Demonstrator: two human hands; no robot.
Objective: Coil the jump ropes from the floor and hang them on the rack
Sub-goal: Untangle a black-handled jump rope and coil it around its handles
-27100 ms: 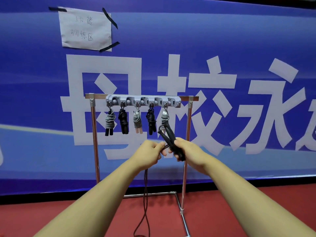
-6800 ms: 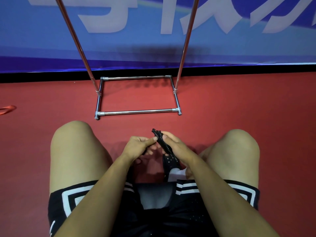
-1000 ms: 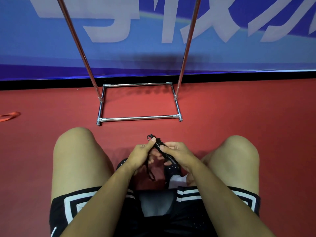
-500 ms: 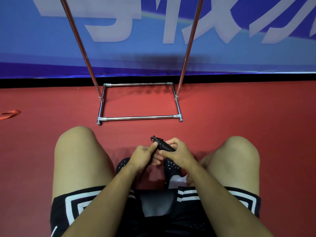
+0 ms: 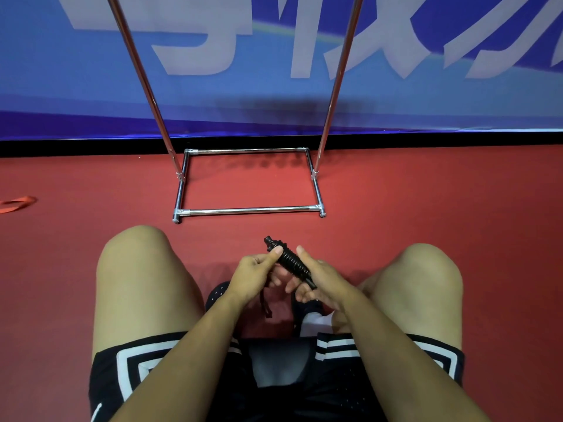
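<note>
A black jump rope (image 5: 289, 259), its cord wound in tight turns around the handles, sits between my two hands above my knees. My right hand (image 5: 316, 280) grips the lower end of the wound bundle. My left hand (image 5: 254, 277) pinches the bundle near its top with thumb and fingers, and a short black cord end (image 5: 265, 306) dangles below it. The chrome rack (image 5: 248, 211) stands just ahead on the red floor; only its base frame and two uprights show, its hooks are out of view.
I am squatting, with a bare knee on each side of my hands. A blue banner wall (image 5: 274, 95) closes off the space behind the rack. An orange band (image 5: 16, 204) lies on the floor at the far left.
Over the last second the loose cord hanging below my left hand has shortened and the wound bundle has grown tighter. Both hands stayed in place between my knees.
</note>
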